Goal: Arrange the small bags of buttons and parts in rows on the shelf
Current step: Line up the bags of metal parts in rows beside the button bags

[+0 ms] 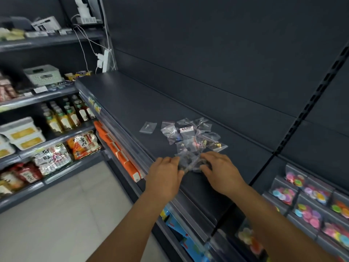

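Both hands hold one bag at the near edge of the pile on the shelf.

The left hand [166, 174] and right hand [221, 171] each pinch an end of a clear bag [190, 162] with dark parts inside, grip clamped on it. Behind it, the pile [194, 133] of small bags lies loose on the dark shelf [132, 103]; a lone bag [148, 127] sits apart to its left. Button packs [311, 205] fill the lower right shelf.

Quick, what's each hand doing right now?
Left hand: pinching a small bag of dark parts.
Right hand: gripping the same bag's other side.
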